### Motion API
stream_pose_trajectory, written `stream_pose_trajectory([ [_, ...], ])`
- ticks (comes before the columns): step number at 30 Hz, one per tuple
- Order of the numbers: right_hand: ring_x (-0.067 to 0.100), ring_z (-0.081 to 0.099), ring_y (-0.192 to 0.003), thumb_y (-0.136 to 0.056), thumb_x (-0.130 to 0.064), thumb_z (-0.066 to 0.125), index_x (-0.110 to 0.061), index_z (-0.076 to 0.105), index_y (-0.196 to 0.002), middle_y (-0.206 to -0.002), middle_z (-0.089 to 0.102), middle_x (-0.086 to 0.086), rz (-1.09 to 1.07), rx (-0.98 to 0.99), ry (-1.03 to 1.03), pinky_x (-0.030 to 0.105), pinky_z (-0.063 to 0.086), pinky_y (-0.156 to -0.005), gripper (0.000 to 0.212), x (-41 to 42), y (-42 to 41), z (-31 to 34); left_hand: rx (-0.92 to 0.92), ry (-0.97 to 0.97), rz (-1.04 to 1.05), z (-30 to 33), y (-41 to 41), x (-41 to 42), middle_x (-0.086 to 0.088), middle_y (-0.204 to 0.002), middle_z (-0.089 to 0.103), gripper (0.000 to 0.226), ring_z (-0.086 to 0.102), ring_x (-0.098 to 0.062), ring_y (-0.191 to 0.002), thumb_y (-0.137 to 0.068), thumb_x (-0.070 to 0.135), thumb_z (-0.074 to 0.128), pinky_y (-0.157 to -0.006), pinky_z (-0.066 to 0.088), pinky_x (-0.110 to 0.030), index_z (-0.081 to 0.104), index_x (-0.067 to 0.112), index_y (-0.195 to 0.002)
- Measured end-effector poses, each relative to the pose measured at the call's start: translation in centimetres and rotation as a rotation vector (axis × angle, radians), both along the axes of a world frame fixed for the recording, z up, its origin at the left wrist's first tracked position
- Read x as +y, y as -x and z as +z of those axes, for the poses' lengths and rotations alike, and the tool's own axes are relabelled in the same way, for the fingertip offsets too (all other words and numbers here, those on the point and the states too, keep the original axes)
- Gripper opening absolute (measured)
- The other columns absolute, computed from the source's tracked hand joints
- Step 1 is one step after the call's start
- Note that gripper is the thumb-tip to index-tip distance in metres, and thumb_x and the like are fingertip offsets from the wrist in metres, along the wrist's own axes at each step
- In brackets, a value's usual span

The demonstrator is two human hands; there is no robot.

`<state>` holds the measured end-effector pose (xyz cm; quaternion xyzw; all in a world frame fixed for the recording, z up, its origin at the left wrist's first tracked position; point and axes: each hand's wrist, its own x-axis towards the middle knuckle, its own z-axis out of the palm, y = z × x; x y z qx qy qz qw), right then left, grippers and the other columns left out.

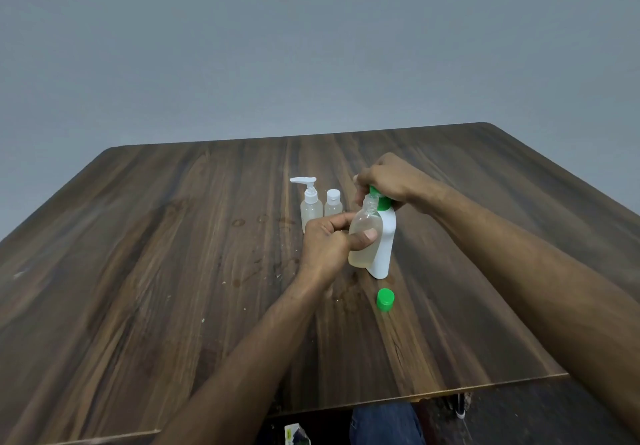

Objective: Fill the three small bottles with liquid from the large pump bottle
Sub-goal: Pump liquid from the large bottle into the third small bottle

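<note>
Operator: two bare forearms, no sleeves.
Left hand (pixel 327 242) and right hand (pixel 388 181) ungloved; blue denim trouser leg (pixel 384 424) under table edge.

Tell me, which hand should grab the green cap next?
Probably the right hand: the cap lies on its side of the table, while the left hand holds the small bottle.

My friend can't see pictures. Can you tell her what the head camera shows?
A person's left hand holds a small clear bottle under the green pump of a large white bottle, which the right hand presses. Two capped small bottles stand behind, and a green cap lies on the wooden table.
</note>
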<state>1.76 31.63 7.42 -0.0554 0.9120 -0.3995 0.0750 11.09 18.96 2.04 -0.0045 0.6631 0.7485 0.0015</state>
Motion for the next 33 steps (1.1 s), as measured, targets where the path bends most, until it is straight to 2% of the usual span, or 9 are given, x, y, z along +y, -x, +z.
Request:
stream_pose_trajectory([
  [2, 0.023, 0.064, -0.064, -0.096, -0.027, 0.056, -0.001, 0.071, -0.083, -0.092, 0.075, 0.019, -0.001, 0.008, -0.01, 0.03, 0.051, -0.06, 0.033, 0.04, 0.07, 0.0, 0.004, 0.004, 0.001, 0.06, 0.01, 0.05, 0.009, -0.076, 0.073, 0.022, 0.065, -0.002, -0.065, -0.076, -0.002, 0.07, -0.067, 0.056, -0.028, 0.074, 0.015, -0.089],
  [8, 0.021, 0.066, -0.065, -0.096, -0.045, 0.059, -0.008, 0.066, -0.077, -0.086, 0.075, 0.012, 0.023, -0.087, 0.079, 0.03, 0.052, -0.063, 0.042, 0.13, -0.09, 0.63, -0.003, 0.02, 0.008, -0.01, 0.0, -0.01, 0.007, -0.082, 0.074, 0.023, 0.066, -0.006, -0.072, -0.075, 0.0, 0.072, -0.077, 0.056, -0.037, 0.075, 0.019, -0.089],
  [12, 0.02, 0.064, -0.061, -0.097, -0.033, 0.059, -0.006, 0.069, -0.078, -0.08, 0.073, 0.009, 0.019, -0.046, 0.05, 0.028, 0.05, -0.058, 0.035, 0.1, -0.05, 0.31, -0.005, 0.025, 0.011, -0.02, 0.06, 0.0, 0.008, -0.08, 0.074, 0.022, 0.067, -0.006, -0.071, -0.076, 0.0, 0.072, -0.074, 0.057, -0.035, 0.075, 0.017, -0.09],
  [16, 0.024, 0.063, -0.064, -0.095, -0.026, 0.059, -0.003, 0.071, -0.078, -0.084, 0.071, 0.012, 0.018, 0.009, 0.016, 0.026, 0.047, -0.055, 0.031, 0.06, 0.05, -0.02, -0.007, 0.017, 0.011, 0.03, 0.15, -0.04, 0.007, -0.078, 0.073, 0.023, 0.066, -0.003, -0.066, -0.076, -0.001, 0.071, -0.068, 0.056, -0.029, 0.074, 0.011, -0.095],
  [20, 0.019, 0.063, -0.06, -0.097, -0.04, 0.058, -0.006, 0.069, -0.077, -0.08, 0.073, 0.009, 0.021, -0.024, 0.044, 0.027, 0.049, -0.058, 0.041, 0.04, -0.08, 0.33, -0.007, 0.021, 0.01, -0.04, 0.22, -0.07, 0.003, -0.083, 0.073, 0.024, 0.066, -0.009, -0.073, -0.076, 0.0, 0.071, -0.072, 0.056, -0.033, 0.074, 0.012, -0.096],
  [23, 0.018, 0.065, -0.06, -0.096, -0.048, 0.058, -0.009, 0.065, -0.072, -0.078, 0.074, 0.008, 0.019, -0.077, 0.075, 0.027, 0.05, -0.058, 0.046, -0.04, -0.14, 0.7, -0.006, 0.019, 0.005, 0.03, 0.17, -0.05, 0.007, -0.078, 0.073, 0.023, 0.066, -0.005, -0.069, -0.076, -0.001, 0.071, -0.072, 0.056, -0.034, 0.075, 0.017, -0.09],
  [30, 0.02, 0.061, -0.057, -0.097, -0.027, 0.058, -0.006, 0.07, -0.073, -0.074, 0.07, 0.009, 0.01, -0.007, 0.042, 0.028, 0.05, -0.057, 0.034, 0.06, -0.05, 0.08, 0.0, 0.02, -0.005, 0.1, 0.01, -0.03, 0.01, -0.074, 0.072, 0.022, 0.065, -0.002, -0.064, -0.076, -0.001, 0.071, -0.07, 0.055, -0.032, 0.074, 0.014, -0.091],
  [33, 0.02, 0.06, -0.057, -0.097, -0.028, 0.058, -0.004, 0.071, -0.077, -0.078, 0.07, 0.012, 0.01, 0.008, 0.021, 0.028, 0.049, -0.057, 0.033, 0.06, 0.11, 0.0, 0.003, 0.022, -0.009, 0.2, 0.05, -0.11, 0.012, -0.073, 0.072, 0.022, 0.064, 0.0, -0.063, -0.077, -0.002, 0.07, -0.068, 0.055, -0.029, 0.074, 0.016, -0.089],
])
